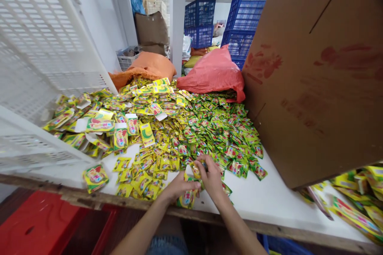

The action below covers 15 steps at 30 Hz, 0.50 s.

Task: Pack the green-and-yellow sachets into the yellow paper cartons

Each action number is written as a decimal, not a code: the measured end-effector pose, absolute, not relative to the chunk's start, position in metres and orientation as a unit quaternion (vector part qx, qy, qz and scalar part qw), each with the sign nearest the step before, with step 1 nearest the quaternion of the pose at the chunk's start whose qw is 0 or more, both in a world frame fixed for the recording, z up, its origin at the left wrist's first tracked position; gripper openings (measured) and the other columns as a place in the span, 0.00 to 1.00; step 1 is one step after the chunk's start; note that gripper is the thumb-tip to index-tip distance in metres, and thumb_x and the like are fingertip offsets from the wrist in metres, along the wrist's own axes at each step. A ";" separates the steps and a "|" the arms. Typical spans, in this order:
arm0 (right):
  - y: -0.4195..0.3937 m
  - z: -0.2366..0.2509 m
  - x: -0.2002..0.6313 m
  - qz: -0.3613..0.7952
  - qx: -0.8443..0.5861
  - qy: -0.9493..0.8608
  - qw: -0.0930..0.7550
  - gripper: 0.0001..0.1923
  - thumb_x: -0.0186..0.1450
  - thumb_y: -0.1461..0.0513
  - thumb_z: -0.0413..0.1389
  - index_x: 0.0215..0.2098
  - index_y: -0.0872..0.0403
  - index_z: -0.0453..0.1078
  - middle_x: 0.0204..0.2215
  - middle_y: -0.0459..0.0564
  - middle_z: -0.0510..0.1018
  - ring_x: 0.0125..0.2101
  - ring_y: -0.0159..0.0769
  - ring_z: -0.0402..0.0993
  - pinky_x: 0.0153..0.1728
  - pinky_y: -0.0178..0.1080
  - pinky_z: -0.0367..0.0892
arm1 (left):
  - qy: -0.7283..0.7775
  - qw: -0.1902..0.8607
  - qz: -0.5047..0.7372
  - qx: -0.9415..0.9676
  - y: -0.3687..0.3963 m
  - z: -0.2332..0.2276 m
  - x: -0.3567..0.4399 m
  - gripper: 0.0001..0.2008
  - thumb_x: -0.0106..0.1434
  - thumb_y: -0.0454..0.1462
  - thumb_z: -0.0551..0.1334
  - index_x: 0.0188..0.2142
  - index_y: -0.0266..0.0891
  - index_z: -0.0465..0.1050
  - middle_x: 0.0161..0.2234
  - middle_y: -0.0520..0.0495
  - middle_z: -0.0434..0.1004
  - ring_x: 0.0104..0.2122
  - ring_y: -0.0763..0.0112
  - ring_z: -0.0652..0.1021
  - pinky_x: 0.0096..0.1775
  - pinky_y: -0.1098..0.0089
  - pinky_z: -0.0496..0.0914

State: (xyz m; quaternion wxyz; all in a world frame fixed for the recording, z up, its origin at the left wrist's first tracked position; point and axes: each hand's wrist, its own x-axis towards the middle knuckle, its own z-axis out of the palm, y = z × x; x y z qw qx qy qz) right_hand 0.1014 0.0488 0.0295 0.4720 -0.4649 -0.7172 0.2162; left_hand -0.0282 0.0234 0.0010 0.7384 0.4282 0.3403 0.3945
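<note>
My left hand [179,187] is closed around a small green and yellow candy box [187,198], held upright near the table's front edge. At the box's upper end, the fingers of my right hand [209,175] pinch a small yellow packet [195,170]. Beyond my hands lies a wide heap of green packets [215,123], with yellow packets [149,167] to its left. Flat printed boxes [101,125], several with white flaps showing, are piled further left. One box [95,177] lies apart at the front left.
A white perforated crate [38,55] stands tipped at left; a large cardboard carton [317,67] leans at right. Orange [155,63] and red [212,71] sacks lie behind the heap. More boxes [359,203] are at far right, and a red stool [38,223] is below left.
</note>
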 end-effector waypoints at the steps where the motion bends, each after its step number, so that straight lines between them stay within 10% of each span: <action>1: 0.048 0.029 0.103 0.211 -0.441 -0.747 0.449 0.06 0.65 0.60 0.47 0.34 0.52 0.64 0.31 0.47 0.71 0.34 0.34 0.67 0.37 0.36 0.62 | 0.342 0.736 0.394 0.431 0.023 0.000 -0.029 0.16 0.46 0.41 0.68 0.32 0.32 0.72 0.22 0.49 0.72 0.20 0.73 0.72 0.27 0.71 0.68; 9: 0.045 0.056 0.104 0.216 -0.345 -0.868 0.285 0.09 0.65 0.66 0.45 0.33 0.53 0.66 0.29 0.48 0.70 0.35 0.35 0.66 0.36 0.37 0.62 | 0.376 0.692 0.425 0.447 0.020 0.008 -0.025 0.11 0.41 0.35 0.69 0.25 0.34 0.70 0.20 0.53 0.72 0.20 0.71 0.73 0.27 0.70 0.69; 15: 0.030 0.056 0.108 0.221 -0.431 -0.784 0.389 0.13 0.63 0.61 0.50 0.46 0.53 0.61 0.38 0.51 0.70 0.40 0.37 0.66 0.40 0.40 0.63 | 0.388 0.660 0.468 0.442 0.021 0.009 -0.027 0.17 0.43 0.34 0.68 0.36 0.34 0.72 0.29 0.48 0.76 0.30 0.66 0.74 0.36 0.69 0.68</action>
